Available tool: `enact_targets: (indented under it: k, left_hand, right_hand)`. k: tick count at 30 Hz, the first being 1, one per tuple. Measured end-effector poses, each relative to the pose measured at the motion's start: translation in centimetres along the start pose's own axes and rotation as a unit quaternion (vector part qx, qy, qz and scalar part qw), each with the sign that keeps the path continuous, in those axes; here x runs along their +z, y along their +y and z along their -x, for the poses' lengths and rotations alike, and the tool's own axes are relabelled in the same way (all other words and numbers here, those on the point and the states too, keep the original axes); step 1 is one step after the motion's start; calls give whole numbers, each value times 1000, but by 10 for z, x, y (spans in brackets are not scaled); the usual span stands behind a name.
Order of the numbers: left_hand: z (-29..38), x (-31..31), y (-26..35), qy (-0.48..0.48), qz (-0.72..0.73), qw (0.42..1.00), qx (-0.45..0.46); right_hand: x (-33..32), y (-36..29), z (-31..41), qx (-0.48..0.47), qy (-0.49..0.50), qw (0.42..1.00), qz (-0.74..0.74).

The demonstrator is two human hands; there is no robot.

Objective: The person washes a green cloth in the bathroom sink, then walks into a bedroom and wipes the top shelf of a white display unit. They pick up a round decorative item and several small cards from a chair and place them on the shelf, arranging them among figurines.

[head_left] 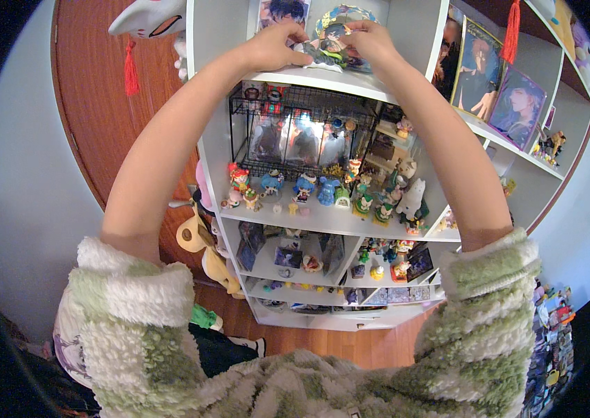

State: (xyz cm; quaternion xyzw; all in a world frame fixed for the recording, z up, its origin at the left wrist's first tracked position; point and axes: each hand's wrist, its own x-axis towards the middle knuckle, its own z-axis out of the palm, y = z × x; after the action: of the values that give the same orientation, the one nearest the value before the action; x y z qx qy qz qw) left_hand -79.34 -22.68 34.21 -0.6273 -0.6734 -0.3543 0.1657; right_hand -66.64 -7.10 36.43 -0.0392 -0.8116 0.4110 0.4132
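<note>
On the top shelf (368, 86) in view, an acrylic character stand (334, 37) with a dark-haired figure stands before a round, blue-and-gold rimmed piece (349, 11). My right hand (370, 43) pinches the stand's right edge between thumb and fingers. At its lower left lies a black, white and green piece (325, 58); whether it is part of the stand I cannot tell. My left hand (274, 48) has its thumb and fingers around the left end of this piece. A picture card (283, 11) of a dark-haired character leans behind my left hand.
Below, a shelf holds a black wire rack (237, 130) with lit pictures, blue-haired figurines (272, 182) and a white figurine (414, 197). Framed pictures (477, 70) stand to the right, near a red tassel (511, 34). A wooden door (96, 104) is at left.
</note>
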Motion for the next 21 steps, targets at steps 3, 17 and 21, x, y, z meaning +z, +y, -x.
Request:
enact_targets:
  k: [3, 17, 21]
  left_hand:
    - [5, 2, 1, 43, -23, 998, 42]
    - [8, 3, 6, 83, -67, 993, 56]
    - [6, 3, 8, 85, -106, 989, 50]
  right_hand:
    - [9, 2, -5, -9, 15, 1000, -18]
    - [11, 1, 1, -4, -23, 999, -27]
    - [12, 1, 3, -16, -24, 1000, 7]
